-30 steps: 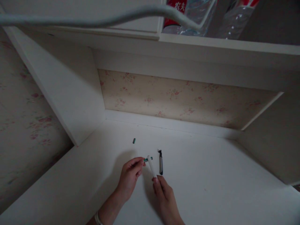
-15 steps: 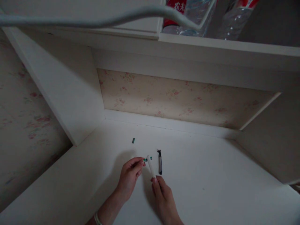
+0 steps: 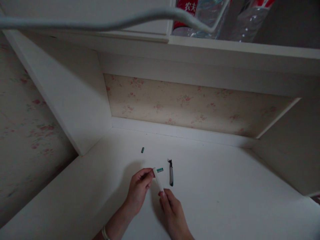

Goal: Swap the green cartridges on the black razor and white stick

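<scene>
My right hand point(image 3: 172, 208) is closed around a slim white razor handle point(image 3: 158, 180), whose head points up and away from me. A small green-and-dark razor blade cartridge point(image 3: 160, 170) sits crosswise at that head, most of it sticking out on the right. My left hand point(image 3: 138, 186) pinches at the left side of the head, where the cartridge's other end is hidden by the fingertips and the head. To the right, a black-and-grey razor point(image 3: 171, 173) lies on the white desk point(image 3: 225, 186). Another small dark green cartridge point(image 3: 142, 150) lies further back.
Upright white panels stand at the left point(image 3: 62, 86) and right point(image 3: 287, 146) of the desk. A shelf point(image 3: 240, 46) overhead holds plastic bottles point(image 3: 207, 16). A pale curved cable or rod point(image 3: 112, 24) crosses the top of the view. Flowered wallpaper point(image 3: 185, 100) covers the back.
The razor handle has moved left along the blade cartridge toward my left fingers. More of the cartridge now shows right of the head, and none shows on the left.
</scene>
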The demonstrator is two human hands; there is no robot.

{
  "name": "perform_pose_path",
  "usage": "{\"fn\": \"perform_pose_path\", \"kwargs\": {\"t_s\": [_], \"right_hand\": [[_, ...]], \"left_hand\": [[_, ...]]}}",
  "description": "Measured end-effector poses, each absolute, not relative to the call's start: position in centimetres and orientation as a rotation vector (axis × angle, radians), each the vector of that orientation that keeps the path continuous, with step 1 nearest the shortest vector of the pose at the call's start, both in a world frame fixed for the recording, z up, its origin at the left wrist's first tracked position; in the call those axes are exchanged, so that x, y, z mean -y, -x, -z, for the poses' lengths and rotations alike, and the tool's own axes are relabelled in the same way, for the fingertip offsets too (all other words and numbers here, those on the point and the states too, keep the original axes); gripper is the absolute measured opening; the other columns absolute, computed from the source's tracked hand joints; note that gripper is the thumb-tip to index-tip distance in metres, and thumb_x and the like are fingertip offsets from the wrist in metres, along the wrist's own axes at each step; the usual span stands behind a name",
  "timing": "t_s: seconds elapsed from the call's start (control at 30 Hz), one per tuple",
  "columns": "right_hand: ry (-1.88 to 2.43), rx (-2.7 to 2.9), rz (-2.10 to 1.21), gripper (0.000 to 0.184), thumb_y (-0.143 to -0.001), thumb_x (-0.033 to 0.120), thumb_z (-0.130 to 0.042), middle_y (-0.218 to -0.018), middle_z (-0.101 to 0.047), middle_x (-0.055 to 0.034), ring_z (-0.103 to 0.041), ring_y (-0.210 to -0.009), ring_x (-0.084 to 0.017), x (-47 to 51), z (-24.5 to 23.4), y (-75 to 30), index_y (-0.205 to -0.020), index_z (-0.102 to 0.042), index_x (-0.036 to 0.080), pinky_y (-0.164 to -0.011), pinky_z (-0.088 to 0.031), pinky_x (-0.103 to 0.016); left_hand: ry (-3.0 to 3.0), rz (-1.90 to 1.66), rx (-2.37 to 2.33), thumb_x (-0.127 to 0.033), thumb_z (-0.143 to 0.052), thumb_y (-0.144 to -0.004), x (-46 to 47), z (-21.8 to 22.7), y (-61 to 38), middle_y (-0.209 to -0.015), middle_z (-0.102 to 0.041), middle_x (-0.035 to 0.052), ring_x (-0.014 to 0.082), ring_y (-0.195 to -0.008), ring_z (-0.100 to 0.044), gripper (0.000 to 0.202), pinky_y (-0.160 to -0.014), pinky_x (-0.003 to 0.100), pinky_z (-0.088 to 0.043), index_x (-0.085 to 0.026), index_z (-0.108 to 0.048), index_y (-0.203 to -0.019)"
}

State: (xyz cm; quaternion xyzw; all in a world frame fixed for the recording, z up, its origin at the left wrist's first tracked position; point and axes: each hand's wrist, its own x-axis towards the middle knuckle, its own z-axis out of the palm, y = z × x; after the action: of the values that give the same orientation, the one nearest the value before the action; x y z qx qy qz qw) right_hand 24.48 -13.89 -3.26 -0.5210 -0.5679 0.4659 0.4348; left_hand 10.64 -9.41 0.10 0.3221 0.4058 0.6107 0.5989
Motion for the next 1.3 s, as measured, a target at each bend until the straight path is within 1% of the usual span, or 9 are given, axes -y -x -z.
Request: {"fn": "perform_pose_path", "kwargs": {"t_s": [0.13, 0.3, 0.43, 0.63, 0.8, 0.93, 1.07, 1.17, 1.3], "right_hand": [[1.335, 1.336, -1.102, 0.04, -0.091, 0.054, -0.04, -0.066, -0.047, 0.0012, -0.041, -0.06, -0.013, 13.8, 3.3, -24.6, -0.08, -0.055, 0.018, -0.054, -0.034, -0.022], [1.295, 1.444, -1.169, 0.039, -0.091, 0.051, -0.041, -0.064, -0.047, 0.0015, -0.04, -0.059, -0.012, 14.0, 3.3, -24.4, -0.081, -0.057, 0.017, -0.054, -0.033, -0.022], [1.343, 1.35, -1.092, 0.039, -0.092, 0.052, -0.039, -0.066, -0.047, 0.0014, -0.04, -0.06, -0.013, 13.8, 3.4, -24.8, -0.081, -0.055, 0.018, -0.055, -0.033, -0.022], [1.285, 1.497, -1.192, 0.039, -0.092, 0.05, -0.04, -0.062, -0.042, 0.0033, -0.038, -0.057, -0.012, 14.0, 2.8, -25.0, -0.083, -0.057, 0.017, -0.052, -0.03, -0.022], [1.323, 1.402, -1.109, 0.038, -0.093, 0.05, -0.039, -0.062, -0.041, 0.0037, -0.037, -0.057, -0.011, 14.1, 2.6, -25.0, -0.082, -0.055, 0.017, -0.052, -0.03, -0.022], [1.275, 1.487, -1.188, 0.037, -0.093, 0.049, -0.04, -0.062, -0.042, 0.0037, -0.038, -0.056, -0.011, 14.1, 2.6, -24.9, -0.086, -0.058, 0.017, -0.051, -0.03, -0.022], [1.307, 1.364, -1.131, 0.041, -0.093, 0.05, -0.038, -0.063, -0.045, 0.0026, -0.041, -0.057, -0.012, 14.0, 2.5, -24.9, -0.097, -0.06, 0.015, -0.052, -0.032, -0.023], [1.267, 1.435, -1.16, 0.041, -0.093, 0.048, -0.039, -0.064, -0.047, 0.0021, -0.042, -0.059, -0.012, 14.1, 2.3, -24.9, -0.106, -0.06, 0.015, -0.054, -0.033, -0.023], [1.269, 1.44, -1.166, 0.04, -0.093, 0.048, -0.039, -0.064, -0.046, 0.0024, -0.041, -0.058, -0.012, 14.1, 2.2, -24.9, -0.1, -0.061, 0.015, -0.053, -0.032, -0.022]], "left_hand": [[-0.736, -1.415, -0.939, -0.031, -0.074, -0.07, 9.4, -0.1, -10.7, -0.072, -0.062, 0.0025, 0.0058, -0.052, -0.037, 0.022, -0.047, 0.019, -0.028, -0.014, -0.07, -0.084], [-0.718, -1.423, -0.915, -0.028, -0.074, -0.069, 9.3, -0.1, -10.8, -0.067, -0.058, 0.0, 0.0056, -0.053, -0.037, 0.019, -0.048, 0.019, -0.029, -0.014, -0.07, -0.082], [-0.7, -1.426, -0.919, -0.029, -0.074, -0.069, 9.3, 0.0, -10.8, -0.072, -0.062, 0.0021, 0.005, -0.052, -0.036, 0.021, -0.047, 0.019, -0.027, -0.014, -0.07, -0.083], [-0.701, -1.413, -0.881, -0.027, -0.073, -0.071, 9.3, 0.1, -10.8, -0.065, -0.058, -0.0013, 0.0051, -0.052, -0.036, 0.017, -0.049, 0.019, -0.027, -0.014, -0.07, -0.082], [-0.723, -1.403, -0.902, -0.028, -0.072, -0.071, 9.3, -0.1, -10.8, -0.073, -0.063, 0.0016, 0.0049, -0.052, -0.036, 0.018, -0.048, 0.02, -0.026, -0.015, -0.069, -0.083], [-0.716, -1.407, -0.902, -0.027, -0.073, -0.069, 9.3, -0.2, -10.8, -0.065, -0.056, -0.0017, 0.0052, -0.052, -0.036, 0.018, -0.049, 0.02, -0.026, -0.014, -0.069, -0.08], [-0.722, -1.409, -0.92, -0.028, -0.073, -0.07, 9.3, -0.2, -10.8, -0.071, -0.062, 0.0015, 0.005, -0.052, -0.036, 0.019, -0.049, 0.021, -0.026, -0.014, -0.069, -0.082], [-0.727, -1.396, -0.911, -0.028, -0.073, -0.07, 9.4, -0.1, -10.9, -0.064, -0.058, -0.0009, 0.0048, -0.052, -0.035, 0.018, -0.048, 0.02, -0.025, -0.014, -0.069, -0.08], [-0.728, -1.391, -0.912, -0.028, -0.073, -0.07, 9.4, -0.2, -10.9, -0.064, -0.058, -0.0013, 0.0047, -0.051, -0.035, 0.018, -0.048, 0.02, -0.025, -0.014, -0.068, -0.081]]}}
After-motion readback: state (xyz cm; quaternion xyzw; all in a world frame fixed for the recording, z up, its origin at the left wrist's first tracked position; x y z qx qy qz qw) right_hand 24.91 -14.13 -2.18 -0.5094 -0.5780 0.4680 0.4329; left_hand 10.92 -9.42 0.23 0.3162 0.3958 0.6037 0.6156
